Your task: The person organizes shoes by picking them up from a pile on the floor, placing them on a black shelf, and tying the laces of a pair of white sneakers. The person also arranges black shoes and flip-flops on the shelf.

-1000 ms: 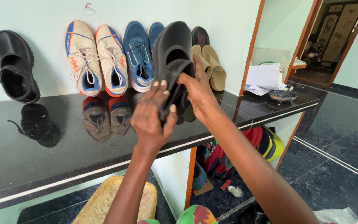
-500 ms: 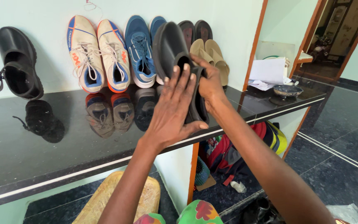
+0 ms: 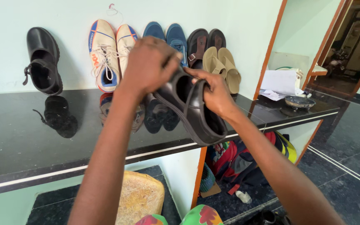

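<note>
Black glossy leather shoe (image 3: pixel 196 110) is held above the tabletop's (image 3: pixel 30 141) front edge, opening up for inspection; my right hand (image 3: pixel 217 93) pinches its strap, my left hand (image 3: pixel 148 62) clasps its toe.

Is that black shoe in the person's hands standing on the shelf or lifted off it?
Lifted. Both hands, left and right, hold the black shoe tilted in the air above the shelf.

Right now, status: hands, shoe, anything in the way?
Left hand and right hand both grip black shoe, held above black shelf. Nothing blocking; white sneakers lean on wall behind.
</note>
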